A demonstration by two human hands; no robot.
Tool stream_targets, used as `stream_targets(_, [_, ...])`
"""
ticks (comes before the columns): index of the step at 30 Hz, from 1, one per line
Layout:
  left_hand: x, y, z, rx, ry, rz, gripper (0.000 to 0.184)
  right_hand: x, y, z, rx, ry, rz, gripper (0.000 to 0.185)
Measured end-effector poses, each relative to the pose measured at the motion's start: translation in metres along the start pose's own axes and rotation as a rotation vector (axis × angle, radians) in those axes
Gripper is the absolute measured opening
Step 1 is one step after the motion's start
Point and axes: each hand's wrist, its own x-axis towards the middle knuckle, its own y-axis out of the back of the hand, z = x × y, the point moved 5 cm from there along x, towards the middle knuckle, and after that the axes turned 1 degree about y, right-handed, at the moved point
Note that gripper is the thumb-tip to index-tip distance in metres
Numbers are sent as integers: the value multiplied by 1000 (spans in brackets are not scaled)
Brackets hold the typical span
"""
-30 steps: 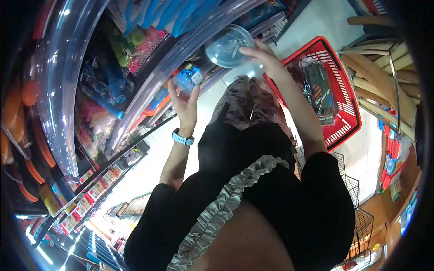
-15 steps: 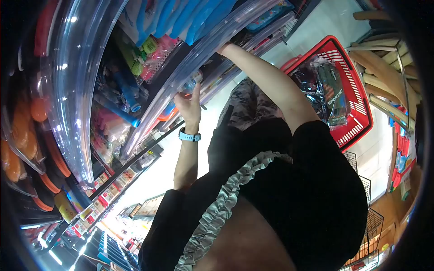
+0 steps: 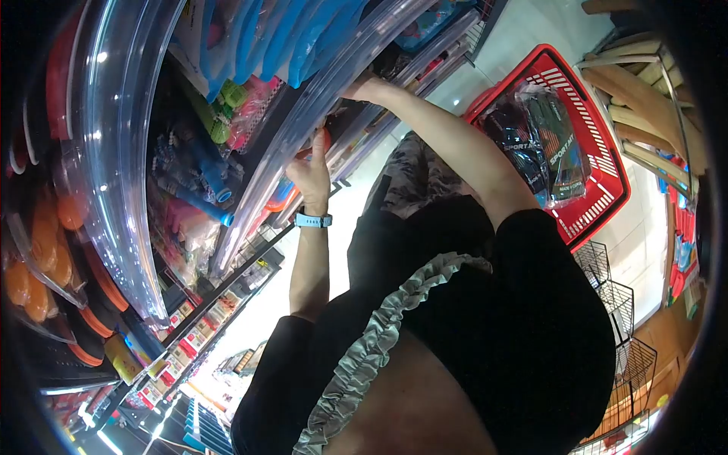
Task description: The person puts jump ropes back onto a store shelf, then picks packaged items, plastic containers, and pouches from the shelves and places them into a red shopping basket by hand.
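Observation:
My left hand (image 3: 309, 178), with a light-blue watch (image 3: 313, 220) on its wrist, is at the front of a shelf. Its thumb points up and the other fingers curl out of sight. A small orange-red piece (image 3: 326, 139) shows by the thumb; what it belongs to is unclear. Farther along, my right hand (image 3: 367, 89) reaches into the shelf at the clear plastic shelf edge (image 3: 303, 121), and its fingers are hidden there. Blue packaged goods (image 3: 303, 38) hang just above both hands.
A red shopping basket (image 3: 610, 163) with dark plastic-wrapped packs (image 3: 557, 144) stands on the floor at right. Wooden handles (image 3: 637, 98) lie beyond it. Pink and green packages (image 3: 235, 114) and blue-capped items (image 3: 216, 186) fill the shelf. Black wire racks (image 3: 618, 303) stand at lower right.
The clear item seen in my left hand earlier is out of sight, and orange-red shows by the thumb. My right hand has moved slightly left along the shelf edge. The view has shifted a little.

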Motion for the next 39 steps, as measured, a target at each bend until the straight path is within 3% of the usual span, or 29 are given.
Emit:
stream_targets(5, [11, -9, -4, 263, -132, -12, 26, -38, 2, 6, 476, -231, -13, 59])
stream_targets(8, [23, -12, -15, 366, -250, -21, 22, -43, -21, 64, 571, -332, 140, 47])
stream_targets(11, [32, -11, -25, 601, -292, -21, 20, -77, -16, 78, 627, -379, 62, 40])
stream_targets(15, [43, -10, -38, 820, -309, -19, 21, -119, 2, 101, 626, -452, 131, 34])
stream_targets(23, [51, -6, -42, 732, -307, -11, 24, -192, 24, 147, 707, -535, 279, 37])
stream_targets(39, [61, -8, -68, 301, -47, -69, 30, -317, 72, 163, 782, -460, 419, 33])
